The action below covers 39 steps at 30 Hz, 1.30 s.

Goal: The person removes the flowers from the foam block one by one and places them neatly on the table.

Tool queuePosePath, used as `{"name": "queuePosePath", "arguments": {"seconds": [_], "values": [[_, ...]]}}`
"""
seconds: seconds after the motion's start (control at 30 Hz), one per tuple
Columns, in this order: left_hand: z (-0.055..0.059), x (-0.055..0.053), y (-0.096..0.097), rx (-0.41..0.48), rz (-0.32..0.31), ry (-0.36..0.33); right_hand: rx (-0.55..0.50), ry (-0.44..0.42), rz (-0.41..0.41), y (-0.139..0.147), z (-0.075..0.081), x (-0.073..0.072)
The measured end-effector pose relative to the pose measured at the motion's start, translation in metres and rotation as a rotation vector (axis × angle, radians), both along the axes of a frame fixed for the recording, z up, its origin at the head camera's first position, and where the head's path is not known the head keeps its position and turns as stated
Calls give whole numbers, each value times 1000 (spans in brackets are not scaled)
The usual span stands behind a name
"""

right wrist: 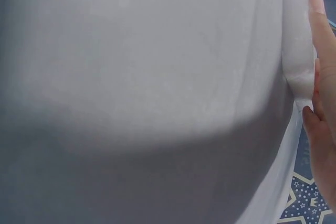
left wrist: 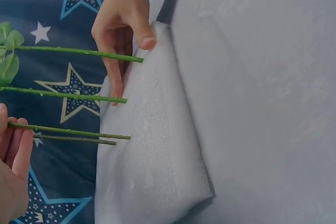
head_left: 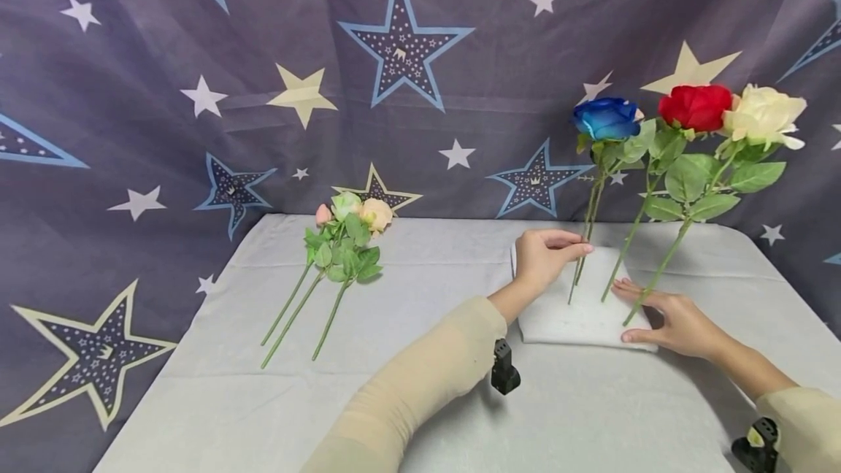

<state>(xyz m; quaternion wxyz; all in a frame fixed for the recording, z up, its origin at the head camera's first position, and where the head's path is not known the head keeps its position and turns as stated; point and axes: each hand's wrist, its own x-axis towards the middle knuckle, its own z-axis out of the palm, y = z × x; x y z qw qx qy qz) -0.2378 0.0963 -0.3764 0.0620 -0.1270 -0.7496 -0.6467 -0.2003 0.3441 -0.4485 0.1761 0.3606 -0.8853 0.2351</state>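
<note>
From where I stand, the star-patterned backdrop (head_left: 401, 64) fills the far side, and before it is a table (head_left: 197, 400) under pale cloth. On the table's right half lies the white block (head_left: 558, 327). It looks like foam: light and soft, apt to slide or dent, so best braced by its edges with flat pressure. The red rose (head_left: 695, 108) and the cream rose (head_left: 764, 117) lean up from it on its right side, the blue rose (head_left: 606, 119) further left. They seem to be artificial, light but top-heavy, with heads that could crush. Well apart, three cut flowers (head_left: 355, 247) lie on the cloth.

The right hand (head_left: 680, 320) rests on the block's right end, thumb spread apart from the fingers. The left hand (head_left: 542, 261) has thumb and fingertips together, pinching a slim stem (left wrist: 79, 132) below the blue rose. A second stem (left wrist: 73, 139) runs just beside it; I can't tell whether that is caught too. The stems look stiff yet bendable, perhaps a little slick; low down, below the leaves, seems the place to hold.
</note>
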Motion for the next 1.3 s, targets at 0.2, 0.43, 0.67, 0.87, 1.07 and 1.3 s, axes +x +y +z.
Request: {"name": "queuePosePath", "arguments": {"seconds": [0.2,0.43,0.67,0.87,1.07,1.3], "values": [[1,0,-3,100,7,-41,-2,-1,-4,-1,-1,0],[-5,-5,-9,182,-20,-56,6,10,-17,-1,-2,-1],[-6,-4,-12,228,-39,-43,5,8,-10,-1,-2,0],[-5,-3,-12,229,-50,-27,14,14,-18,-2,-1,1],[-4,-3,-12,234,-47,-27,18,17,-18,-2,0,1],[-5,-3,-12,215,-42,-6,-3,31,-5,-1,-1,0]]}}
